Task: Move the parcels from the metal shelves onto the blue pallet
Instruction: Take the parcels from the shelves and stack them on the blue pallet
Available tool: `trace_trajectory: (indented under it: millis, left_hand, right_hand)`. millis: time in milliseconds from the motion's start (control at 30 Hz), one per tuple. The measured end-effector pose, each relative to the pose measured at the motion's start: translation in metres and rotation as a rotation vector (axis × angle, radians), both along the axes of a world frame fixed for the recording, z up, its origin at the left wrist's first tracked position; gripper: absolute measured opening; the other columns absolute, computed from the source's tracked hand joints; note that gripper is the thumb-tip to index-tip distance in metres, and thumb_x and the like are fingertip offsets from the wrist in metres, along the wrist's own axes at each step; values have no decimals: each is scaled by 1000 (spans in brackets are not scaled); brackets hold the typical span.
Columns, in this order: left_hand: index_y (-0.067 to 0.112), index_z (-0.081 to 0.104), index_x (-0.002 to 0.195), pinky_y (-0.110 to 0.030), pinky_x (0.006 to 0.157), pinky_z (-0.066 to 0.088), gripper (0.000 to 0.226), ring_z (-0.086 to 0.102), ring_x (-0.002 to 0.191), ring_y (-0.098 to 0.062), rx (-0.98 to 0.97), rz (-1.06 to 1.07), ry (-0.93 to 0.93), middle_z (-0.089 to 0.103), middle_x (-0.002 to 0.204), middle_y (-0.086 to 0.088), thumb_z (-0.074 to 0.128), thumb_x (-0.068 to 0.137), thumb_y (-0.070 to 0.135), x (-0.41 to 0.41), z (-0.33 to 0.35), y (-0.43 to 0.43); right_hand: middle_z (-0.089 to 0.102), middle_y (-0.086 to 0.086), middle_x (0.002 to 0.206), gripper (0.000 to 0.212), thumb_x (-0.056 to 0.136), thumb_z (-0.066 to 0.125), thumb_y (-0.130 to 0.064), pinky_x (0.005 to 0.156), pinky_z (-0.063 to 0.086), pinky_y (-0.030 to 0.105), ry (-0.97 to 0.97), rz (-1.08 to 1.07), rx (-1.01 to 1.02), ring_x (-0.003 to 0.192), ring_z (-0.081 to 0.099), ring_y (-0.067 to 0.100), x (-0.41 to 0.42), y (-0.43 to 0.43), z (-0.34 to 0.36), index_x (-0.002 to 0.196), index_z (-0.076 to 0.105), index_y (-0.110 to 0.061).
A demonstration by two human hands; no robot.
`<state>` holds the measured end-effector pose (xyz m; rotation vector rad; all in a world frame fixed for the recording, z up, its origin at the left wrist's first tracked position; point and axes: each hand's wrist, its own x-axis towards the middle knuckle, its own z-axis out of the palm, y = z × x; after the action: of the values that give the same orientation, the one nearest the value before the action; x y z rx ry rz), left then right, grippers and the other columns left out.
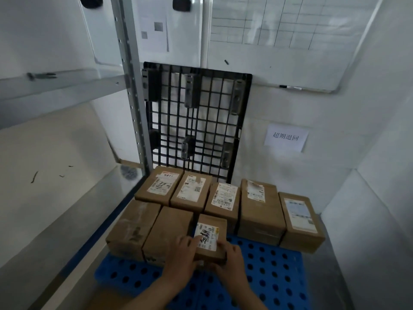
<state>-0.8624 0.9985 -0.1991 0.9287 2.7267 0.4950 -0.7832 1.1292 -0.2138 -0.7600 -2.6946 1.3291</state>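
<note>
A small brown parcel with a white label sits on the blue pallet, beside two bigger parcels to its left. My left hand grips its near left corner and my right hand grips its near right corner. Several more brown cardboard parcels stand in a back row along the pallet's far edge. The metal shelves run along the left, and the boards in view hold no parcels.
A black grid pallet leans upright against the wall behind the parcels. A shelf upright stands just left of it. A paper sign and a whiteboard hang on the wall. Bare blue pallet lies to the right front.
</note>
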Motion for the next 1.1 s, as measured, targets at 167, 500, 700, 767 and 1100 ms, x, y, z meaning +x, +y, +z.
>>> trace_trajectory:
  millis: [167, 500, 700, 767, 1100]
  left_hand:
    - [29, 31, 137, -35, 107, 26, 50, 29, 126, -22, -119, -47, 38, 32, 138, 0, 50, 92, 30, -10, -17, -1]
    - [21, 17, 144, -37, 111, 25, 53, 19, 139, -25, -193, -89, 120, 14, 154, -8, 39, 97, 16, -20, -19, -6]
    - [17, 19, 144, -35, 115, 23, 54, 14, 142, -22, -159, -141, 110, 12, 156, -7, 40, 95, 11, -23, -16, -13]
    - [17, 19, 145, -35, 115, 22, 55, 14, 142, -22, -151, -149, 102, 12, 155, -7, 42, 95, 10, -22, -15, -14]
    - [22, 20, 143, -30, 111, 28, 62, 23, 134, -20, -57, -110, 36, 21, 149, 0, 53, 90, 19, -22, -4, -11]
  right_hand:
    - [28, 4, 128, 56, 83, 60, -4, 86, 34, -1, -53, -20, -11, 108, 33, 7, -7, -8, -23, 129, 35, -24]
    - [31, 7, 130, 52, 83, 62, -6, 103, 37, 19, -50, -41, 5, 121, 39, 17, -18, -16, -32, 127, 38, -21]
    - [28, 5, 134, 53, 84, 62, -10, 105, 38, 23, -75, -28, 22, 125, 36, 16, -21, -15, -31, 128, 36, -24]
    - [27, 6, 135, 53, 84, 62, -11, 104, 38, 22, -89, -30, 29, 124, 36, 16, -23, -15, -30, 128, 36, -25]
    - [13, -5, 149, 67, 81, 63, -29, 114, 21, 29, -89, 91, 216, 139, 16, 18, -16, -5, -5, 138, 26, -31]
